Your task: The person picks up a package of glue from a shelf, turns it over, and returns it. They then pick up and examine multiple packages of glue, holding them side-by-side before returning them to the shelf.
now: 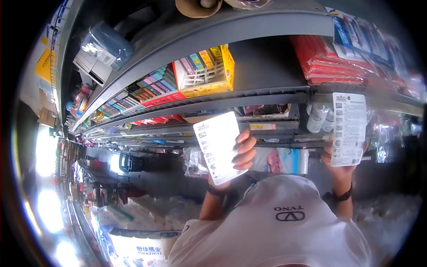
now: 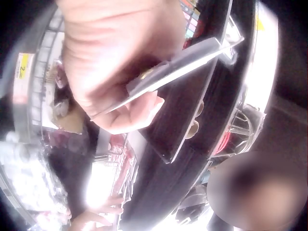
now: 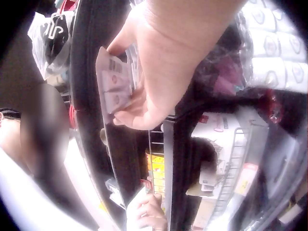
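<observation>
In the head view, my left hand (image 1: pixel 244 151) grips a white printed card (image 1: pixel 216 147) with small pictures down one side, fingers curled over its right edge. The left wrist view has this card (image 2: pixel 178 70) edge-on in the left hand (image 2: pixel 122 53). To the right, my right hand (image 1: pixel 341 171) holds a similar white card (image 1: pixel 349 129) upright from below, with a barcode near its bottom. That card (image 3: pixel 108 86) lies between thumb and fingers of the right hand (image 3: pixel 163 62) in the right wrist view. The two cards are apart.
Shelves stand ahead, with a yellow box (image 1: pixel 227 71) of small packs and red plastic-wrapped packs (image 1: pixel 329 66). White bottles (image 1: pixel 316 119) and a wrapped pack (image 1: pixel 284 160) are behind the cards. A large white pack (image 1: pixel 142 247) lies lower left.
</observation>
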### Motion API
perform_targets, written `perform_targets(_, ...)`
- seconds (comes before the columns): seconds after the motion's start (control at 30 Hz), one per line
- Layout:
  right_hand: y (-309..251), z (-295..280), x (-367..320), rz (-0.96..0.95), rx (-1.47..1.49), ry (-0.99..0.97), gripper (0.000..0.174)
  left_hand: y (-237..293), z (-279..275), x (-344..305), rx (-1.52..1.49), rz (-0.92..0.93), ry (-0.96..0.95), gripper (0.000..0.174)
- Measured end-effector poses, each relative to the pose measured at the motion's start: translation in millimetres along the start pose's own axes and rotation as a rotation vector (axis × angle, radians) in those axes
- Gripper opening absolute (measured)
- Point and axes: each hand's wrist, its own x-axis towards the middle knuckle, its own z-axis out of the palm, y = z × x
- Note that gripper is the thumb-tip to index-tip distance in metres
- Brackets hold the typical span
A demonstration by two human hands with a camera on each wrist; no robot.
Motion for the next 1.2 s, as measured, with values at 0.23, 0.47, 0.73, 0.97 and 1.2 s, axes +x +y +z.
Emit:
perform_targets(0.23, 5, 9, 1, -0.022, 0.073, 0.017, 0.098, -5, 9, 1, -0.037, -0.012, 0.06, 0.045)
perform_targets(0.47, 4, 13, 0, -0.042, -0.128, -0.008, 0.099, -27, 17, -4, 0.387, 0.18, 0.384, 0.044)
perform_targets(0.73, 2, 77, 7, -0.085, -1.475, 0.262, 0.095, -28, 25, 6, 0.908, 0.101, 0.626, 0.04)
perform_targets(0.97, 10, 82, 15, -0.353, -2.173, 0.284, 0.095, -37, 31, 24, 0.927, 0.055, 0.551, 0.053)
perform_targets(1.2, 15, 78, 18, -0.317, -2.161, 0.324, 0.093, -32, 20, 16, 1.041, 0.007, 0.629, 0.043)
